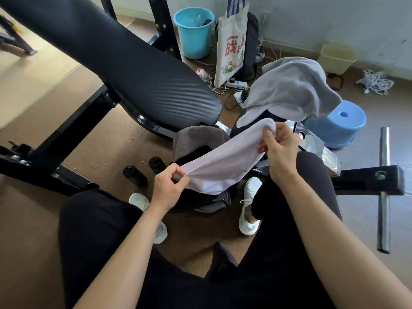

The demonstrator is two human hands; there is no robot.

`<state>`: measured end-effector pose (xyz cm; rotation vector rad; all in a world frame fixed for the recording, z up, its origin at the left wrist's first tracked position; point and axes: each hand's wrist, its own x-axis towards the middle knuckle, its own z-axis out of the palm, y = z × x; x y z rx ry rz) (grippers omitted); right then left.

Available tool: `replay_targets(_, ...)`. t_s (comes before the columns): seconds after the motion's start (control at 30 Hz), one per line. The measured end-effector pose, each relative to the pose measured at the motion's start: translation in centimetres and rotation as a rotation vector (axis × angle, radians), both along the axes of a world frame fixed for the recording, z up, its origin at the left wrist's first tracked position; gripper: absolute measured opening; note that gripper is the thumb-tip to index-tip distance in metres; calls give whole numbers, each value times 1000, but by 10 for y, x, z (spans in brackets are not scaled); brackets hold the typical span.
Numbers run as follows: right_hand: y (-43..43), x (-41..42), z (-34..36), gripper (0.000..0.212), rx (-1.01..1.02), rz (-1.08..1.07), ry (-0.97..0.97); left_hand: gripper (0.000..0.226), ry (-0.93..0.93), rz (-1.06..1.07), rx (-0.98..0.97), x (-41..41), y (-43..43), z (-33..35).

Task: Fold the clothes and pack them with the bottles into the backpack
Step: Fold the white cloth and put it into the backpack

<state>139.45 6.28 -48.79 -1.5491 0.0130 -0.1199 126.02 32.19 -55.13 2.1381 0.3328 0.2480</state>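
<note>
Fingers (268, 137) pinch white towel (223, 163) at both ends

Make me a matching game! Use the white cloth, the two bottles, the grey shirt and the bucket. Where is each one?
Things:
1 white cloth
2 bottles
3 grey shirt
4 bucket

Places or states:
A standing on the floor beside the backpack
B pinched by the left hand and right hand
C blue, near the wall
D draped, not folded

Pairs: 1-B, 2-A, 3-D, 4-C
</note>
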Motion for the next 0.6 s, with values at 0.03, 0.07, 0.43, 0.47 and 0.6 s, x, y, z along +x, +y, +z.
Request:
replay_targets(0.03, 0, -1, -3, 12, -18, -13, 18, 11, -11, 2, -7, -2, 2, 2)
replay_targets(0.07, 0, -1, -7, 13, -45, -30, 34, 14, -25, 6, -12, -3, 4, 3)
replay_targets(0.43, -4, -6, -6, 15, -50, 17, -36, 15, -435, 187, 200, -10, 18, 63)
replay_targets(0.47, -3, -7, -4, 14, -15, 40, -35, 16, -474, 204, 246, -9, 20, 70)
replay_targets(0.6, 8, -9, -2, 8, 27, 116, 0, 24, -429, 284, 319, -1, 35, 77)
